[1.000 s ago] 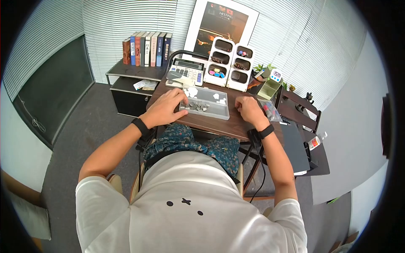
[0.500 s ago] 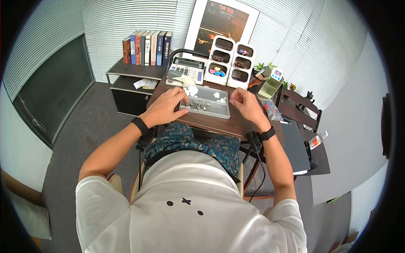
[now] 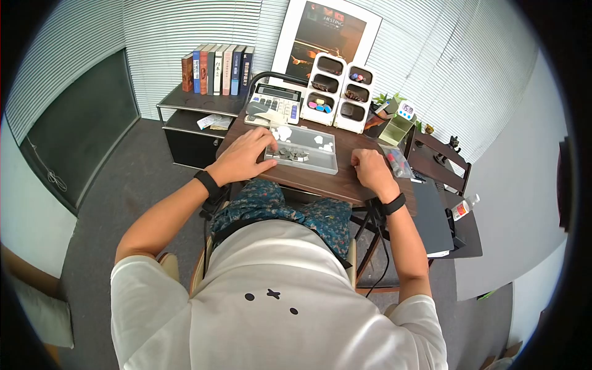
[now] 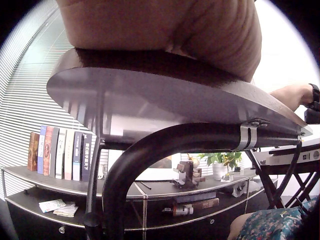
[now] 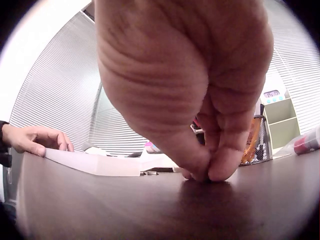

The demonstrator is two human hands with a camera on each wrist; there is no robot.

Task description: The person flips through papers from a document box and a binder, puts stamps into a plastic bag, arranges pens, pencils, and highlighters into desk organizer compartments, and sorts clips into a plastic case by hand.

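A grey, shallow two-part tray (image 3: pixel 319 164) lies on the brown table (image 3: pixel 277 174). Small silvery metal pieces (image 3: pixel 291 155) fill part of its front section, and white pieces (image 3: pixel 283 133) lie in the back section. My left hand (image 3: pixel 248 154) grips the tray's left end, thumb by the front edge and fingers curved over the side. To the right of the tray, my right hand (image 3: pixel 372 169) is curled with its fingertips (image 5: pixel 225 167) brought together at the tabletop. No object shows between those fingertips.
Behind the tray are a calculator (image 3: pixel 275 103) and white organisers (image 3: pixel 319 94) holding small coloured items. A plastic bag (image 3: pixel 399 162) of red and grey things lies right of my right hand. A green holder (image 3: pixel 393 131) with a small digital clock (image 3: pixel 406 110) stands beyond it.
My right hand moved left to the tray's right end, then back right and down to the tabletop, its fingertips closing together. My left hand has stayed on the tray.
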